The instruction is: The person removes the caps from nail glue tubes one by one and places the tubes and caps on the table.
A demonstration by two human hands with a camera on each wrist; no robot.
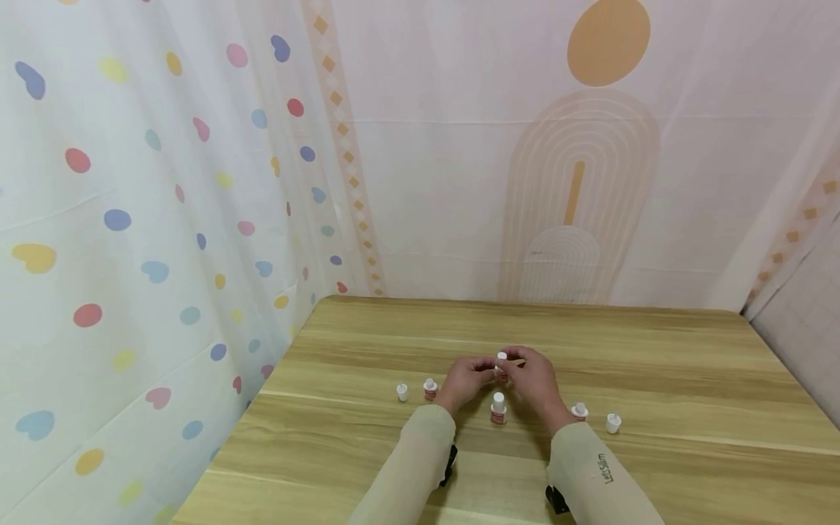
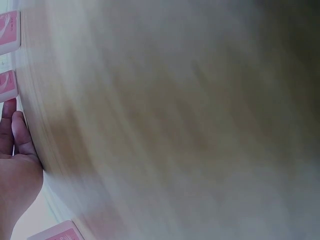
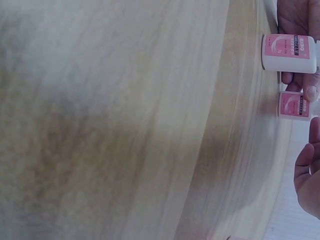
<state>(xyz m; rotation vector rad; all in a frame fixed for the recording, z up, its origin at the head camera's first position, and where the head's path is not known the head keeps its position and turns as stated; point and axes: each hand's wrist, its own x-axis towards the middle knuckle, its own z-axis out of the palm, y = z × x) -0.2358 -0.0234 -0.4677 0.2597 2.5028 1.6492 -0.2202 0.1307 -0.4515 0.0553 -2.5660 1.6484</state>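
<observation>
curtain (image 1: 426, 182): bright, soft, pretty even light
table (image 2: 150, 125): super blurry in left wrist view, dark top-right corner
bottle (image 3: 287, 55): fairly crisp, right wrist view

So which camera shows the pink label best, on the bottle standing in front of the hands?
The right wrist view. The pink label looks big there, with its lettering showing. The head view shows it tiny, and the left wrist view only part, cut off by the picture's edge.
</observation>
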